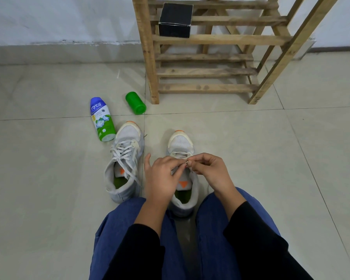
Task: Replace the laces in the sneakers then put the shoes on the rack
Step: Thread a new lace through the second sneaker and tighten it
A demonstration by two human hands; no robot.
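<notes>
The pale grey left sneaker (pixel 127 150), orange at the toe, stands laced on the floor (pixel 251 158), its ends loose. Beside it, the right sneaker (pixel 181 143) shows few crossings. The fingers of the left hand (pixel 162 178) and right hand (pixel 210 170) pinch its lace (pixel 180 154), seemingly at one end.

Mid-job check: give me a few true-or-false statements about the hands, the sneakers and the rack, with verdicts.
1. The left hand and the right hand both pinch the lace of the partly laced sneaker. True.
2. The laced sneaker stands on the rack. False: it is on the floor.
3. A black box sits on the rack. True.
4. The green cap is on the powder bottle. False: it lies on the floor, apart from it.
</notes>
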